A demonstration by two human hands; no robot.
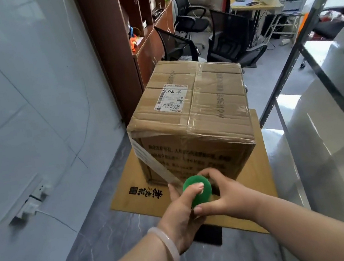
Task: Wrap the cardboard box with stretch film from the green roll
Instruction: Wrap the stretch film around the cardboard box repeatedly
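- The box point(188, 114) stands on a flat cardboard sheet point(263, 183) on the floor, its top seams taped and a white label point(171, 97) stuck on top.
- The roll point(194, 186), with a green end cap, is held upright just in front of the box's near face, low down towards its left corner.
- A band of film point(155, 162) runs taut from the roll up to the box's near left edge, and clear film already lies over the near top corners.
- The left hand point(182, 214) grips the roll from the near left: the thumb presses flat on the green cap and the fingers curl round the roll below it. A pale bracelet point(165, 242) sits on that wrist.
- The right hand point(223, 192) grips the roll from the right, fingers curled round its far side and the thumb against the near side, touching the left hand.
- A dark wooden bookcase point(111, 38) stands behind the box to the left, with black office chairs point(227, 33) beyond it.
- A metal rack point(303, 53) rises on the right.
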